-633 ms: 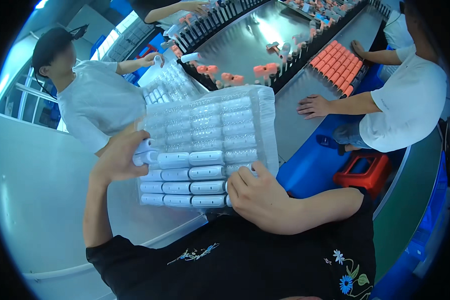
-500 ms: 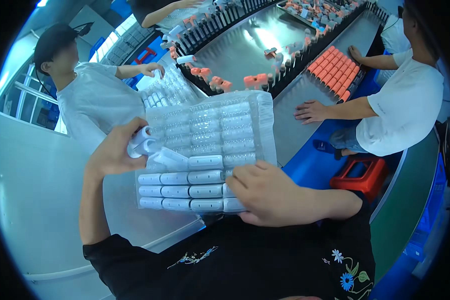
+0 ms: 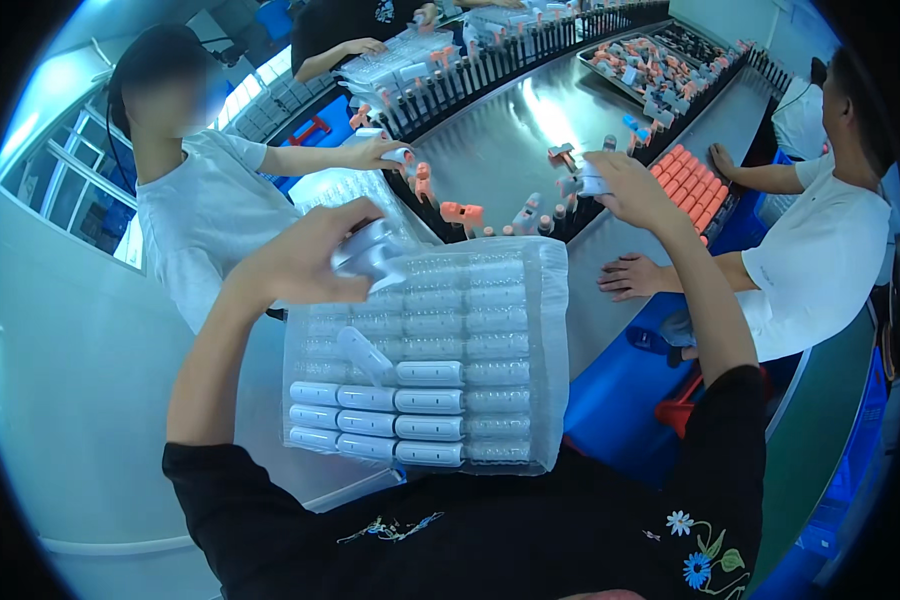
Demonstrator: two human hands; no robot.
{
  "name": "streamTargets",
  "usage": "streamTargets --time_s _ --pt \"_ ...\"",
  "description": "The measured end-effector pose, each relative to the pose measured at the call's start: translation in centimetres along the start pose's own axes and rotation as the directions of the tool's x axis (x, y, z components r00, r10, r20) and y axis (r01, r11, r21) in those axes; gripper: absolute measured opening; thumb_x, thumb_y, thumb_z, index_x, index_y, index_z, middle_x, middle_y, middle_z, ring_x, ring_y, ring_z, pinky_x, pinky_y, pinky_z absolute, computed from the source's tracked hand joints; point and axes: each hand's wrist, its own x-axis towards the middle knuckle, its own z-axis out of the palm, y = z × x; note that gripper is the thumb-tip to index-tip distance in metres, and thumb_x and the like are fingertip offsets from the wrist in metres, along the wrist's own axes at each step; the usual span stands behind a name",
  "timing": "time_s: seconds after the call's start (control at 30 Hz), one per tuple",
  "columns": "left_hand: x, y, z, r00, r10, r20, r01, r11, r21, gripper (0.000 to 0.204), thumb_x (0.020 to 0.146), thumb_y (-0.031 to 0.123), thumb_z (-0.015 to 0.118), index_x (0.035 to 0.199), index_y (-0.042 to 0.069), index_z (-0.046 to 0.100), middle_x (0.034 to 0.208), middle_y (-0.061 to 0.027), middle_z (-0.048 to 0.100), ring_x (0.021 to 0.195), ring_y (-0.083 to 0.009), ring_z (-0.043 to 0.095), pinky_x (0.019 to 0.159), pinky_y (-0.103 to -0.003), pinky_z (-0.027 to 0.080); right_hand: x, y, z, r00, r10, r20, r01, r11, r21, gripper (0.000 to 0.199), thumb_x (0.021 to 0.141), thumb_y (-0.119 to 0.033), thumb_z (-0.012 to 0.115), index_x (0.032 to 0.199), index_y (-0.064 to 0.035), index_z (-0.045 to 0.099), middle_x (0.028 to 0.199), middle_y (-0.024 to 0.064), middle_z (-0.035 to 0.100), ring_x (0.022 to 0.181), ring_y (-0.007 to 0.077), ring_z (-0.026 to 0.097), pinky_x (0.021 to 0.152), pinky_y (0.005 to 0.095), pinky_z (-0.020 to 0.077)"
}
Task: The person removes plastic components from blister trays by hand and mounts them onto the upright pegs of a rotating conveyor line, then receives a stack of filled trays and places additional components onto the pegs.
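A clear plastic tray (image 3: 510, 330) with rows of slots rests in front of me; its near rows hold several white tube-shaped pieces (image 3: 380, 425). One white piece (image 3: 363, 352) lies loose and tilted on the tray. My left hand (image 3: 305, 250) is raised over the tray's far left corner, closed around a few white pieces (image 3: 368, 250). My right hand (image 3: 630, 185) reaches out over the steel conveyor table (image 3: 500, 150) and grips a small white piece (image 3: 590, 182) at the line of upright holders.
A person in white (image 3: 200, 220) works at my left, another person in white (image 3: 820, 260) at my right with a hand (image 3: 630, 275) flat on the table. Orange parts (image 3: 695, 190) lie in a tray; stacked clear trays (image 3: 390, 60) stand at the far side.
My right hand left the tray's near edge and reached forward to the conveyor, taking hold of a white piece. My left hand lifted several white pieces up off the tray.
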Motion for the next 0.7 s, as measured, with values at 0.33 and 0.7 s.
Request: streamTargets --time_s 0.33,0.7 --pt "8.7 0.9 2.7 0.994 -0.040 -0.100 0.048 0.996 0.081 0.066 0.071 0.024 0.072 0.127 -0.005 0.054 0.095 -0.0284 0.067 0.091 -0.0412 0.067 0.086 -0.045 0.050 4.3 -2.6 10.5 0.924 0.154 0.350 -0.169 0.985 0.012 0.050 0.096 -0.036 0.064 0.142 -0.0175 0.051 0.112 0.0209 0.067 0.106 0.0409 0.068 0.093 0.0549 0.0510" --pt "7.5 -3.0 2.2 0.946 0.184 -0.266 -0.101 0.950 0.295 0.064 0.071 0.034 0.076 0.114 -0.011 0.062 0.127 -0.0281 0.061 0.125 -0.0395 0.056 0.106 -0.044 0.045 -0.2 -6.6 8.6 0.904 0.427 0.027 -0.421 0.878 0.230 0.037 0.095 -0.030 0.065 0.118 -0.0017 0.059 0.103 0.0248 0.068 0.095 0.0445 0.068 0.080 0.0524 0.0531"
